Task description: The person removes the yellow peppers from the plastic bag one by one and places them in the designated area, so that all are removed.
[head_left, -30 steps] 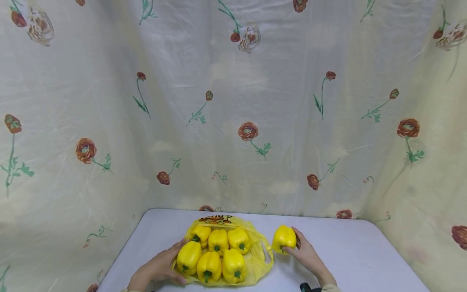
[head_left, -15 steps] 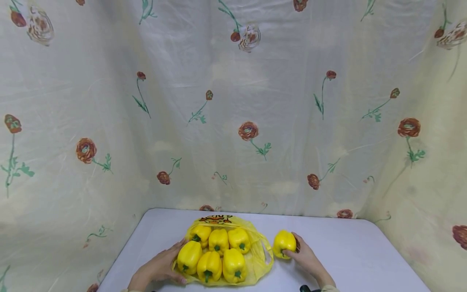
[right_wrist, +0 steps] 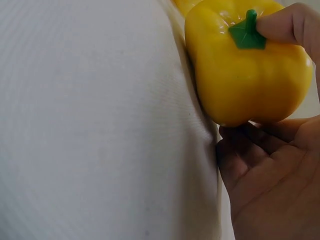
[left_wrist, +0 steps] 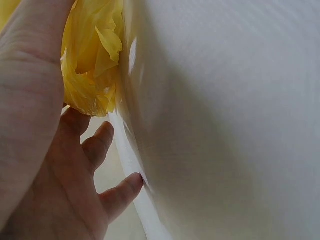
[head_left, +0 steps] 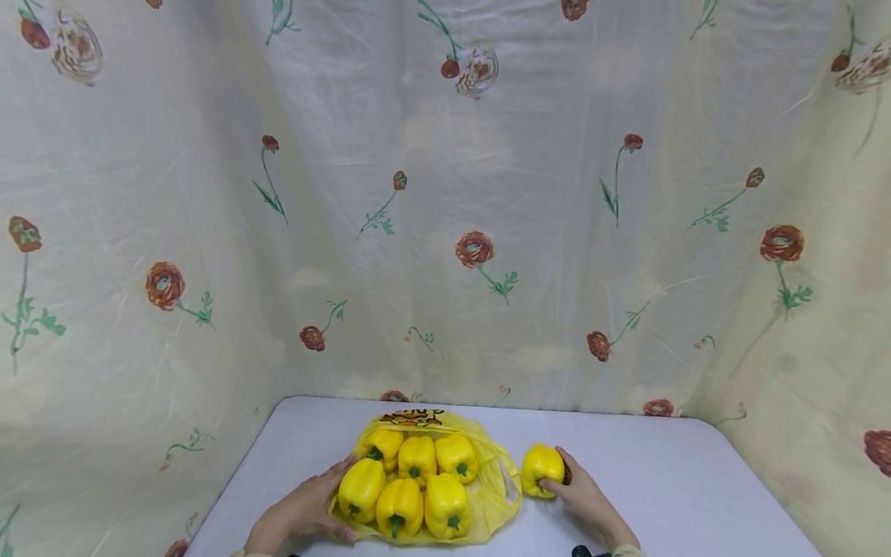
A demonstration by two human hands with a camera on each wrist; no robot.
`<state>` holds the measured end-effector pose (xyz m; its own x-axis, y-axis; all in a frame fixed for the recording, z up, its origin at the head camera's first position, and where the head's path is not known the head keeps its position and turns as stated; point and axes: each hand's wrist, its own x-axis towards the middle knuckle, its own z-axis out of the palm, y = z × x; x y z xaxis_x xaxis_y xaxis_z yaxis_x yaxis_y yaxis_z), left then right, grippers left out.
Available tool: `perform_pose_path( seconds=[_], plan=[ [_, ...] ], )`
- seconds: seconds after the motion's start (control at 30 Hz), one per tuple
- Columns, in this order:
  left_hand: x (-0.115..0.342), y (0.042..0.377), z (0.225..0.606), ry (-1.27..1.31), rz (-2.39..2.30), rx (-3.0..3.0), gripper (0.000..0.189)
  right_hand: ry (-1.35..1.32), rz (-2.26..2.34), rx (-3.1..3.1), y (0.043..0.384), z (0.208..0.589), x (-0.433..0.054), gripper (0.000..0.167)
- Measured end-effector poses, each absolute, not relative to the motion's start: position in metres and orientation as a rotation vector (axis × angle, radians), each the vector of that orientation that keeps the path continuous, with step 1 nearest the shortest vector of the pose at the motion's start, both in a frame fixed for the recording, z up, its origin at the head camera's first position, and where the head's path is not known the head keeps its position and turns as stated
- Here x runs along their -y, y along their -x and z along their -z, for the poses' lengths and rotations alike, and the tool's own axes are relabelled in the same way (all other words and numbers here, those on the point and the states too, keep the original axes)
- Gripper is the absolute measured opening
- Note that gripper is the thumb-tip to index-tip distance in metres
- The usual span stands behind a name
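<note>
A yellow bell pepper with a green stem is in my right hand, just right of the bag. In the right wrist view my thumb presses by its stem while the other fingers curl at its far side; the pepper sits against the white table. Several more yellow bell peppers lie in two rows on a thin yellow plastic bag. My left hand rests along the bag's left side, its fingers spread; the left wrist view shows crumpled bag beside the fingers.
The white table has rounded far corners. Floral curtains hang behind it and along both sides. Dark print marks the bag's far end, and a loop handle lies toward the held pepper.
My right hand has brought the bell pepper down and slightly nearer to me, onto the table beside the bag's handle. The left hand and the bagged peppers stay where they were.
</note>
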<state>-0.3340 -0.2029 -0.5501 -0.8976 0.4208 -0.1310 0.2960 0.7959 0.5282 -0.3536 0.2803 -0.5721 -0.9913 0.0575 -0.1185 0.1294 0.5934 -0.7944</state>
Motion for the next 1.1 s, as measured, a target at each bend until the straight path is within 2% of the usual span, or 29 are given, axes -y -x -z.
perform_pose_path(
  seconds=[1.1],
  plan=[
    [0.2031, 0.335, 0.5499, -0.537, -0.749, -2.741, 0.125, -0.129, 1.328, -2.764, 0.3523, 0.5722, -0.2811, 0.091]
  ],
)
